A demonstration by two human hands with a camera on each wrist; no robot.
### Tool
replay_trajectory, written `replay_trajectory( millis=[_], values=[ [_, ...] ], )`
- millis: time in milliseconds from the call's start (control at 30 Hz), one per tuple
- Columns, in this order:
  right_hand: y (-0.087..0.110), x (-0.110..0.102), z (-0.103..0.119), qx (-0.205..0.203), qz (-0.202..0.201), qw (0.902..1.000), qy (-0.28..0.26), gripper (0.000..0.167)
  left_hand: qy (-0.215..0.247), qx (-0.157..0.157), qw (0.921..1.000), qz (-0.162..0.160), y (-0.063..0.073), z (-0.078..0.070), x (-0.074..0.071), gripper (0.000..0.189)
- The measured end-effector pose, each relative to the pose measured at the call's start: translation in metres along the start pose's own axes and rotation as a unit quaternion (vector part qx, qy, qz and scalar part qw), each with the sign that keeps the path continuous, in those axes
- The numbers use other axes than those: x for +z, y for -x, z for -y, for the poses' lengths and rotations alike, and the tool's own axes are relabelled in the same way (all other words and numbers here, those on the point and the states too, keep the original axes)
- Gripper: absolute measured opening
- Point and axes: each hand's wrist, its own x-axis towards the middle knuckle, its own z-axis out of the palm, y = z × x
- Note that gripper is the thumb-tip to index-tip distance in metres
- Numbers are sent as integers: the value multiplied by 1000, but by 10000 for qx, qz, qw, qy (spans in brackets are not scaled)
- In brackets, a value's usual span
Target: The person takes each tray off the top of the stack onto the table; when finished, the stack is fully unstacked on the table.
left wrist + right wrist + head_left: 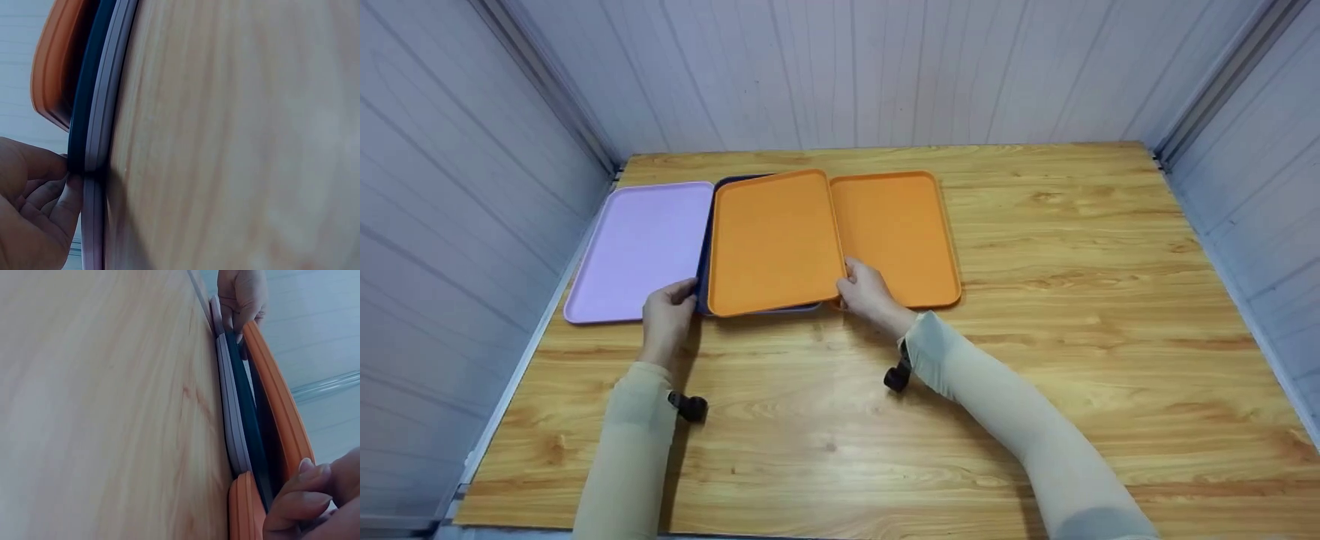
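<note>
We have 2 hands on the stack right now. The left hand (666,319) pinches the near left corner of the dark blue tray (89,95), thumb and fingers curled round its rim, while the right hand (868,292) grips the near right corner of the upper orange tray (774,241), fingers hooked over its edge. That orange tray sits tilted on the blue one, which lies over a grey tray (232,416); a lilac tray (643,247) lies to the left and a 2nd orange tray (896,236) to the right, all on the wooden desk (1035,360). To do this well, we judge both corners should rise level, with the blue rim pinned so only 1 tray lifts.
</note>
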Motion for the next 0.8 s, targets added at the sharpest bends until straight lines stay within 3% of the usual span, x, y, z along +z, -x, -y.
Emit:
replay_trajectory(
  millis=[233, 800],
  values=[
    [6, -11, -1, -10, 21, 10000, -81, 59, 146, -63, 9998, 82, 1, -1, -1, 39],
    [19, -36, -4, -56, -7, 9995, -307, 59, -10, -19, 9999, 106, 1, -2, -1, 39]
  ],
)
